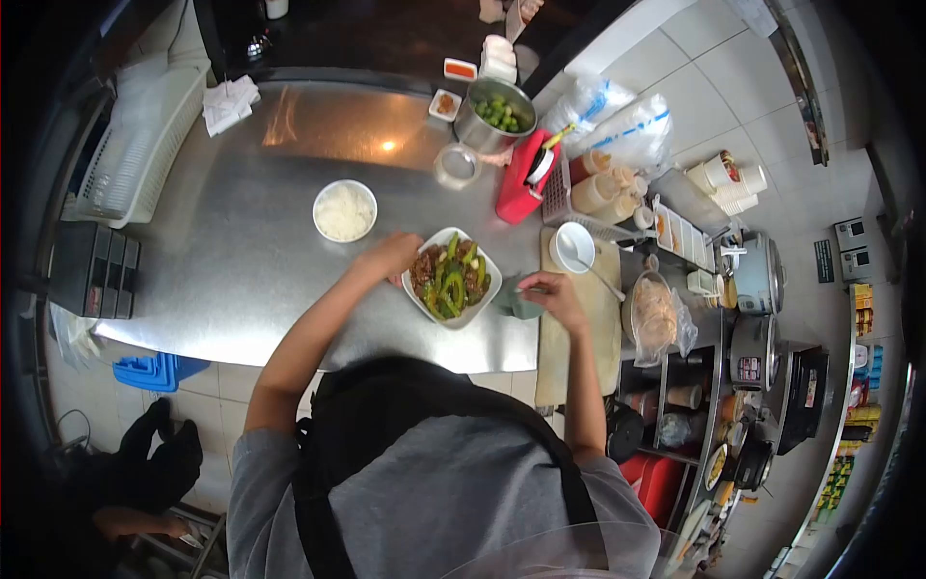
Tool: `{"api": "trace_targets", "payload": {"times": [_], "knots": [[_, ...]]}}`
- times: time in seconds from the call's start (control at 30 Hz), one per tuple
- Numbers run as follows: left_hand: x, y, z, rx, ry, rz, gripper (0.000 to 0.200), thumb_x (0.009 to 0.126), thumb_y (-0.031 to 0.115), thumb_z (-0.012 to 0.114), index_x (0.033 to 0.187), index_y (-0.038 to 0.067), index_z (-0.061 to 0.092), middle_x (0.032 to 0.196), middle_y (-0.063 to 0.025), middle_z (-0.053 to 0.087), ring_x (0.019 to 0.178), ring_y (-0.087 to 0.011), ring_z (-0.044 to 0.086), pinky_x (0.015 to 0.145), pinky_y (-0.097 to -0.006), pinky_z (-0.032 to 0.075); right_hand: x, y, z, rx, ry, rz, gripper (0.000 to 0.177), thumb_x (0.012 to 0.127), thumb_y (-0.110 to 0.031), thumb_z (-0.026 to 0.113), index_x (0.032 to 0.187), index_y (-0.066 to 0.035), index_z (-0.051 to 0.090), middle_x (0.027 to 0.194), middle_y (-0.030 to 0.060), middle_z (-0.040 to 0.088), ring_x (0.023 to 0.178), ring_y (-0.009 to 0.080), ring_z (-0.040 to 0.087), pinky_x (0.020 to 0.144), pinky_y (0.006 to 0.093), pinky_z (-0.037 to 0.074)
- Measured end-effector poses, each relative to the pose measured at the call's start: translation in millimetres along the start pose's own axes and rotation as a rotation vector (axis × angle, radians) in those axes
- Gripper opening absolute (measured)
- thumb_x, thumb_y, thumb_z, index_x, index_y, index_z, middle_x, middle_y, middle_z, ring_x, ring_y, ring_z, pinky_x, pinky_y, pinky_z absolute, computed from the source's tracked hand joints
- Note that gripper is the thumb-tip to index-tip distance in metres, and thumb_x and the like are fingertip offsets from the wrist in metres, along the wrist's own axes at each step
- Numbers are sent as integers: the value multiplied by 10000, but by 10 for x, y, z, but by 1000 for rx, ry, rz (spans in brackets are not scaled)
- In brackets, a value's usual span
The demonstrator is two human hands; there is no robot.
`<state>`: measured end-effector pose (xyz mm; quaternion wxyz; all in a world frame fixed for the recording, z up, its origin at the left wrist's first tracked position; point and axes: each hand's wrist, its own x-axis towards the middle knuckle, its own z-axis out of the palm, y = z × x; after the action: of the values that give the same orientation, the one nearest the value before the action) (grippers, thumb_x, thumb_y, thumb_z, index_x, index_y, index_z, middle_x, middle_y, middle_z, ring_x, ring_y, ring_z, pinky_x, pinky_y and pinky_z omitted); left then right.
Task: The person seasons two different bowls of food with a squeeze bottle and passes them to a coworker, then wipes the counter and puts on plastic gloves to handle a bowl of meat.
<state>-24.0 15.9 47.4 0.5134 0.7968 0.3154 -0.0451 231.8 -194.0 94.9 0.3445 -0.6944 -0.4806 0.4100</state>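
Plate of stir-fry (451, 277) sits on the counter (241, 261), near the rice bowl (344, 210). Your left hand (391, 256) is at its rim, grip not discernible. Your right hand (555, 294) has its grip closed on the green cloth (519, 303). Advice: keep the plate level and your fingers off the food.

Bright overhead light, glare on steel counter (289, 193), heavy fisheye-dark edges

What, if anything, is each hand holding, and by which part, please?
The left hand holds the white plate of stir-fry by its left rim. The right hand clutches a grey-green cloth, bunched in its fingers.
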Motion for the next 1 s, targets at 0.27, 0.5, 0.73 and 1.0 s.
{"api": "trace_targets", "payload": {"times": [0.27, 0.5, 0.73, 1.0], "knots": [[-256, -122, 225, -207, 133, 59, 216, 805, 9, 443, 984, -65, 540, 647, -151, 615, 487, -204, 625, 447, -289, 518, -175, -42, 1000, -610, 337, -395, 109, 729, -16, 618, 837, -11, 631, 855, 106, 596, 823, 285, 567, 715, 341, 467], [-348, -23, 212, -271, 165, 9, 216, 791, 5, 460, 978, -82, 523, 650, -165, 612, 482, -206, 623, 436, -284, 513, -84, -125, 993, -724, 298, -353, 121, 679, -14, 564, 794, -6, 603, 890, 112, 512, 839, 282, 524, 704, 369, 470], [-387, 11, 292, -357, 225, -30, 212, 794, 5, 484, 979, -95, 508, 653, -171, 609, 474, -207, 617, 412, -289, 502, -144, -169, 951, -1026, 105, -267, 183, 706, -41, 522, 861, -25, 618, 865, 132, 486, 841, 302, 522, 713, 370, 479], [-408, -18, 399, -396, 243, -67, 273, 813, 28, 462, 1054, -100, 465, 699, -194, 610, 479, -226, 620, 416, -300, 513, -262, -146, 1007, -960, 5, -237, 270, 705, -22, 527, 959, -48, 614, 863, 140, 505, 838, 333, 549, 731, 408, 482]]}}
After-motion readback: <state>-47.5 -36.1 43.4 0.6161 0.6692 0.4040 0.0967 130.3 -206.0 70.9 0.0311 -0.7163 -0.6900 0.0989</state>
